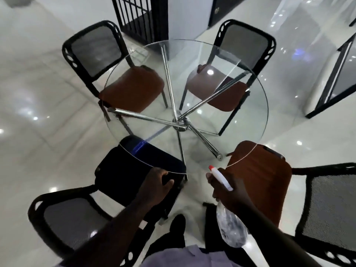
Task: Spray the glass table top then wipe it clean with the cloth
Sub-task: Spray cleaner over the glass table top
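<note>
Floor (38,112) is glossy white tile w/ light glare spots. Round glass table top (150,132) sits mid-frame, see-thru, on crossed chrome legs (179,124) that meet under its centre. Four mesh-back chairs are tucked round it: far-left chair (131,89) and far-right chair (246,47) w/ brown seats, near-left chair (123,170) w/ black seat partly under the glass, near-right chair (262,182) w/ brown seat, its corner under the rim. Black barred gate (138,16) is behind the table at top. Lilac shirt (183,257) shows at bottom edge, dark shoe (179,220) on the floor below the near rim. Left hand (156,183) is at the near rim over the black seat, fingers curled; too dark to tell if it holds anything. Right hand (229,197) grips the spray bottle (229,228) round the neck, just off the near rim, apart from the glass. Bottle body is clear and blurred, no print readable. White head w/ red nozzle (211,167) aims at the table's near edge.
</note>
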A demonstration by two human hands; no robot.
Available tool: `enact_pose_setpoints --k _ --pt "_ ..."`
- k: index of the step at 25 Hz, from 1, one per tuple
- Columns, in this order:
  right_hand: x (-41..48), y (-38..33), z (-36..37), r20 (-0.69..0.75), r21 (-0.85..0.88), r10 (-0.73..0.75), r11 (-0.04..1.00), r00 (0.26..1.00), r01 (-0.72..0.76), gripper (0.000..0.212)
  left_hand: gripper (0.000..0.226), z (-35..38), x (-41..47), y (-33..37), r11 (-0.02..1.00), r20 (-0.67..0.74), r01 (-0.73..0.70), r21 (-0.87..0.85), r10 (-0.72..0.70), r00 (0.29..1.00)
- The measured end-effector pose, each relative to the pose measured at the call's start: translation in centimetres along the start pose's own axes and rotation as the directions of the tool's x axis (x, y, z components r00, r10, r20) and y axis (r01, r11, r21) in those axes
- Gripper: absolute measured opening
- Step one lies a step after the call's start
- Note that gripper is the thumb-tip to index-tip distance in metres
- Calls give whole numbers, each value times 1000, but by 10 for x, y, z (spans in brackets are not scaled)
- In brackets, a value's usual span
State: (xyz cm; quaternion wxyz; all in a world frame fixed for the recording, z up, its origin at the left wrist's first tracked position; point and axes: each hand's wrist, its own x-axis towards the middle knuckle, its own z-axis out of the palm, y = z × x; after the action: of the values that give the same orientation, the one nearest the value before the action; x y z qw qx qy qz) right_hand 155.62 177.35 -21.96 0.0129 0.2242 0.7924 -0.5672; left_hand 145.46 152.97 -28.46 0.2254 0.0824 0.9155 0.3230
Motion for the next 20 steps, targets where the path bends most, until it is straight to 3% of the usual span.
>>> enact_pose_setpoints --k 2,5,11,16,20 --pt "17 -2 -4 81 -95 -66 993 995 74 35 63 7 3 5 998 48 58 22 -59 997" --pt "50 14 -18 162 -175 -133 971 978 161 37 87 29 11 15 981 193 97 170 -129 973" --pt "105 50 -53 268 -267 -283 897 921 353 36 94 53 8 29 903 193 152 403 -246 950" --pt "139 72 -38 345 -258 -489 771 801 582 29 89 60 8 41 909 112 271 317 -320 941" --pt "154 59 -7 417 -146 -671 617 614 773 23 86 59 4 28 930 69 291 224 -313 947"
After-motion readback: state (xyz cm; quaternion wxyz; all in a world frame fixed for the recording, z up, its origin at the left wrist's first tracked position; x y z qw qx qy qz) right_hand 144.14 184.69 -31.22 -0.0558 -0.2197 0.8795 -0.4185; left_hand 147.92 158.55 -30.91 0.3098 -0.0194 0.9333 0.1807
